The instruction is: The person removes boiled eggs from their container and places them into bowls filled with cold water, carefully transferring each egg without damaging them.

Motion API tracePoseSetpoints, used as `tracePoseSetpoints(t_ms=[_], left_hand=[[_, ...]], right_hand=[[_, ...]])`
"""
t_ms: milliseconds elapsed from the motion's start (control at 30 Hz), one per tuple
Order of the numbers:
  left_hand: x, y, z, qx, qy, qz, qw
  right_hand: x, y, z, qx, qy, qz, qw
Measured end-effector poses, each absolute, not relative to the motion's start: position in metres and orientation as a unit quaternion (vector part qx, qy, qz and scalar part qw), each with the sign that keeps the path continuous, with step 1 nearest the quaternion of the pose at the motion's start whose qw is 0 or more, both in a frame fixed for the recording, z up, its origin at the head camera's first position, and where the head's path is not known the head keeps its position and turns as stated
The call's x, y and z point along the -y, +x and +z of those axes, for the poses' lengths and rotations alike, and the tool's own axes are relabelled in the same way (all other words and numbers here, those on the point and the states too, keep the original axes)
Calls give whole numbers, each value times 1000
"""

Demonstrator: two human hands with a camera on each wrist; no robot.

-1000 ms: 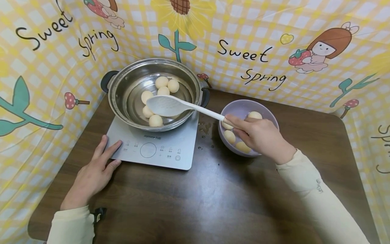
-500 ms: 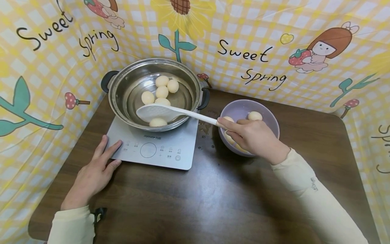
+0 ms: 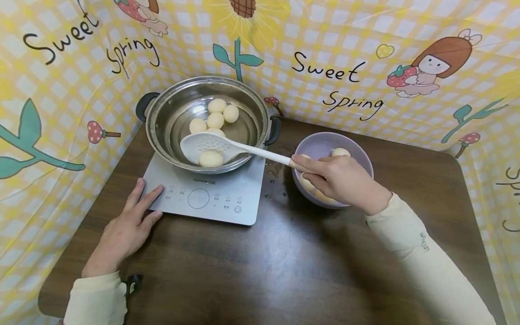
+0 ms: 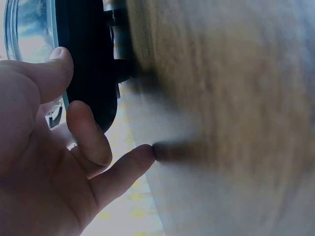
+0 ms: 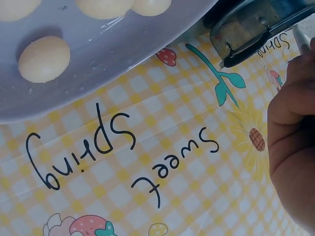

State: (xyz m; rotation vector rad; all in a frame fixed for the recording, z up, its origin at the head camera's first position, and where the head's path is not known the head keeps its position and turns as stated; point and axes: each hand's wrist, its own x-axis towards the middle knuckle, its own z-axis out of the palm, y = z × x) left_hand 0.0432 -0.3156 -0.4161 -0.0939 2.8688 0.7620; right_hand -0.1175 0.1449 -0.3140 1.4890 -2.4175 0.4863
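My right hand (image 3: 345, 180) grips the handle of a white slotted spoon (image 3: 262, 154) above the purple bowl (image 3: 359, 151). The spoon's head reaches into a steel pot (image 3: 162, 110), where a pale egg (image 3: 211, 158) lies in its near part. Several more eggs (image 3: 215, 120) rest in the pot's clear water. The purple bowl holds several eggs too, one of them plain in the right wrist view (image 5: 44, 59); my hand partly covers the others. With fingers spread, my left hand (image 3: 119, 237) rests at the left front corner of the induction cooker (image 3: 243, 207) under the pot.
Two black handles stick out from the pot, the right one (image 3: 274, 130) facing the bowl. Drops of water (image 3: 273, 182) dot the brown table (image 3: 243, 271) between cooker and bowl. A checked yellow cloth (image 3: 325, 27) hangs behind and along the sides.
The spoon has shifted left and toward the pot's near side, and an egg now lies in its head. Eggs in the pot have shifted slightly. My left hand stays where it was.
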Motion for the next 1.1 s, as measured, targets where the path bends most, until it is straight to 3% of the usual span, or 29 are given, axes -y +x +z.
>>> tracePoseSetpoints(t_ms=[267,600,1100], left_hand=[[315,43,-416,-962,-32,257,88],[314,43,-416,-962,-34,256,90],[314,44,-415,-962,-35,257,86]], right_hand=[[-141,-121,-308,825,527,170,112],[-139,-125,-290,844,494,205,-22],[-135,-138,-275,843,466,235,-129]])
